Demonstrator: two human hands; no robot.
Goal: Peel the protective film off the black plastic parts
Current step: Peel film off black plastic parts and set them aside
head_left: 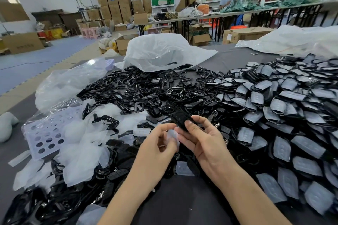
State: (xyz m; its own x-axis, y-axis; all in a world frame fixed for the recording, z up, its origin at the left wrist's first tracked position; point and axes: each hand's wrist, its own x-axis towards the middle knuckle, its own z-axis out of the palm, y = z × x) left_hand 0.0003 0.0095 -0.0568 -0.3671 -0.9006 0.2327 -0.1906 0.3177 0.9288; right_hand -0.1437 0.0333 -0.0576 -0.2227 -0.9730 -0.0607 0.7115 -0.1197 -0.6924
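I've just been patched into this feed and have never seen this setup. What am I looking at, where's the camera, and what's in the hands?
No machine here: a person works bare-handed, and the single camera sits on their head, looking down. The right hand holds a black part; the left hand pinches a clear film beside it. On the grey table, film-covered parts lie heaped at right, bare black parts in the middle, loose peeled films at left.

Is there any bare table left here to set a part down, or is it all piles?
Bare table shows between the forearms, and a far strip lies between the white bag and the filmed parts. Elsewhere crowded: black parts in the middle, peeled film on the left.
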